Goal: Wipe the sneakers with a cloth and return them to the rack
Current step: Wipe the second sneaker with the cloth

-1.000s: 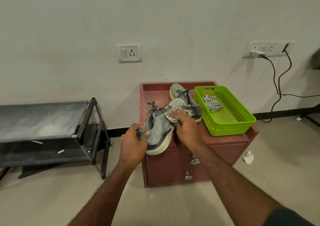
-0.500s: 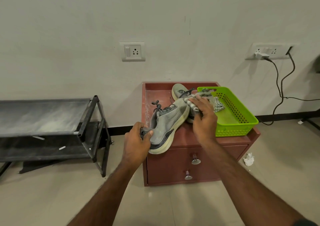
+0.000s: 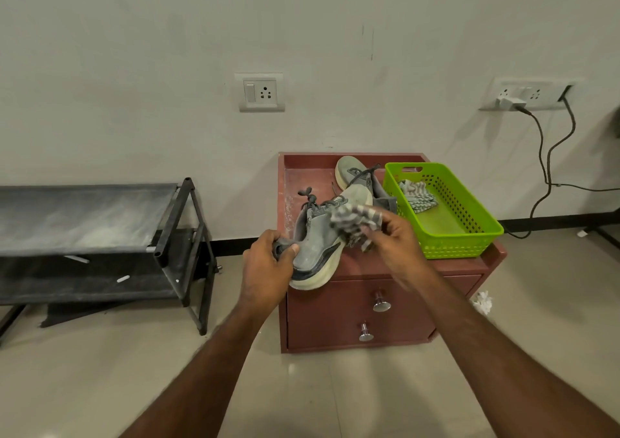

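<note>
Since half a second ago my right hand (image 3: 396, 239) has drawn back from the basket toward me, bringing the striped cloth (image 3: 355, 221) over the side of the grey sneaker (image 3: 322, 236); my left hand (image 3: 268, 269) has stayed put on the heel.

My left fingers and thumb are curled round the heel collar, holding the shoe tilted on its side with the toe pointing to 1 o'clock and the pale, thick foam sole facing right. The heel overhangs the front edge of the red-brown cabinet (image 3: 335, 310). My right fingers pinch the bunched cloth, which is soft, crumpled and blurred, against the dusty suede-like upper.

The second sneaker (image 3: 352, 172) lies behind at 12 o'clock, toe toward the wall, its side just beside the green basket (image 3: 469, 236). That basket is hard perforated plastic, rectangular, and fills the cabinet top's right half out to the edge; another striped rag (image 3: 416, 196) lies inside it. White dust marks the raised rim on the left.

The black metal rack (image 3: 181, 236) stands at 9 o'clock, its dusty fabric shelf bare, with open tiled floor (image 3: 100, 370) between it and the cabinet. A crumpled white scrap (image 3: 482, 302) sits on the floor at 3 o'clock.
</note>
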`<state>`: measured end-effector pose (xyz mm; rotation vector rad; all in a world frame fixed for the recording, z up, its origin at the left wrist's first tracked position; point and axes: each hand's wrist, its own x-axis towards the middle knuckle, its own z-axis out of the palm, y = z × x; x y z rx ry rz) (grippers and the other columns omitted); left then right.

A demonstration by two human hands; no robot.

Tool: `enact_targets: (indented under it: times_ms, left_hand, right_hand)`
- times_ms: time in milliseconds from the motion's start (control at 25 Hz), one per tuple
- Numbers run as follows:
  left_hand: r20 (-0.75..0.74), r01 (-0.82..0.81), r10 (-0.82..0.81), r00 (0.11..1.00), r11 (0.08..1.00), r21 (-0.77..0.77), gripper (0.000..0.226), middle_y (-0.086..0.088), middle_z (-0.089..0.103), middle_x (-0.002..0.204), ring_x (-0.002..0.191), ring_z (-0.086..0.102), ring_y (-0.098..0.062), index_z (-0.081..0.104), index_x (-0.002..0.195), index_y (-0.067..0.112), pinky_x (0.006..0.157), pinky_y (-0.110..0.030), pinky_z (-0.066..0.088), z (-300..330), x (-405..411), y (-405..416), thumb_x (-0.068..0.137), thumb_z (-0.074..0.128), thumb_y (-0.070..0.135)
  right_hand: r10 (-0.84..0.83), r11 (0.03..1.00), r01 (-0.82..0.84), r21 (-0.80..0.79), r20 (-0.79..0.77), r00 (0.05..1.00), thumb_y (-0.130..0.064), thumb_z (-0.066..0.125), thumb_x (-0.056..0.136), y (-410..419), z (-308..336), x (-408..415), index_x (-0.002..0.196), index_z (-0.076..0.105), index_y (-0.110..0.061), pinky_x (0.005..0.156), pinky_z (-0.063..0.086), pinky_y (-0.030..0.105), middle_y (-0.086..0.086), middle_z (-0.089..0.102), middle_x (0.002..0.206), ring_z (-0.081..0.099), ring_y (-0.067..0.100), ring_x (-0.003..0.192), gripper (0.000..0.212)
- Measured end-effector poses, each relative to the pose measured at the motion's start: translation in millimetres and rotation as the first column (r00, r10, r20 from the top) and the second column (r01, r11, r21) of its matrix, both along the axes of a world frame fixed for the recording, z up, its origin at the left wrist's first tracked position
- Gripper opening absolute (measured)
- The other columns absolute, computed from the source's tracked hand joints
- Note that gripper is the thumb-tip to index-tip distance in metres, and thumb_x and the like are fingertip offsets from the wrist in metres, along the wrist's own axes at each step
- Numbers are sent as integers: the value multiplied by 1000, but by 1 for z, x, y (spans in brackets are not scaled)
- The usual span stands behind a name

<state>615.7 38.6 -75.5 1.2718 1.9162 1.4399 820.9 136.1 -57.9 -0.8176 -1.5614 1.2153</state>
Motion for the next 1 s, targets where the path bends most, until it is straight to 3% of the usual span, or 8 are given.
enact_targets:
  times_ms: [80,160,280,480,600,720,840,1000]
  left_hand:
    - [-1,3,-3,1000,1000,-6,8,7,70,87,81,67,-8,67,100,17,67,-19,54,2,0,-1,92,68,20]
    - [-2,1,-1,1000,1000,-6,5,8,70,86,79,67,-6,68,98,18,63,-13,51,3,0,-1,93,68,20]
    - [29,-35,35,999,999,1,3,7,70,82,78,68,-7,69,93,18,61,-16,54,3,1,0,94,67,20]
    - [42,-30,31,999,999,-10,4,6,71,82,78,69,-10,70,94,16,68,-26,57,5,-2,1,93,68,19]
    - [8,-11,12,1000,1000,-10,6,5,71,82,79,69,-11,70,94,14,73,-36,61,2,-4,1,93,68,19]
    - [2,-15,15,1000,1000,-16,6,4,71,84,81,69,-12,70,96,14,76,-39,61,4,-3,1,93,67,19]
    - [26,-21,21,999,1000,-6,4,5,70,82,79,68,-11,70,93,15,75,-40,60,3,-4,2,93,66,17]
    - [2,-23,23,1000,1000,13,6,7,71,82,80,67,-10,71,94,13,76,-38,59,4,-6,1,93,65,12]
  right_hand:
    - [-269,958,258,128,82,959,6,58,92,9,-8,-7,126,67,-21,98,51,31,-4,68,125,62,9,118,44]
    - [-323,924,239,298,276,905,3,58,91,8,-17,-27,129,65,-24,106,44,27,-5,64,132,56,9,126,47]
    - [-26,941,-143,307,487,873,6,58,89,-12,-25,-42,129,64,-28,117,30,29,-6,59,139,41,6,140,53]
    - [421,833,-531,157,442,792,7,62,84,-37,-2,-15,105,76,-6,106,46,35,6,73,116,56,15,128,28]
    - [217,972,-225,64,109,970,5,61,88,-19,6,-7,104,76,-6,81,54,39,10,75,107,69,21,100,25]
    - [-137,950,63,307,228,964,9,56,90,-12,-9,-21,120,71,-21,112,40,40,-1,64,134,51,11,132,45]
    - [35,884,-257,392,491,870,16,50,83,-43,-30,-35,126,68,-21,120,28,39,-4,54,144,33,8,145,59]
    - [274,799,-485,354,504,819,24,40,66,-60,-22,-21,113,74,-8,114,37,35,3,67,128,46,11,137,66]
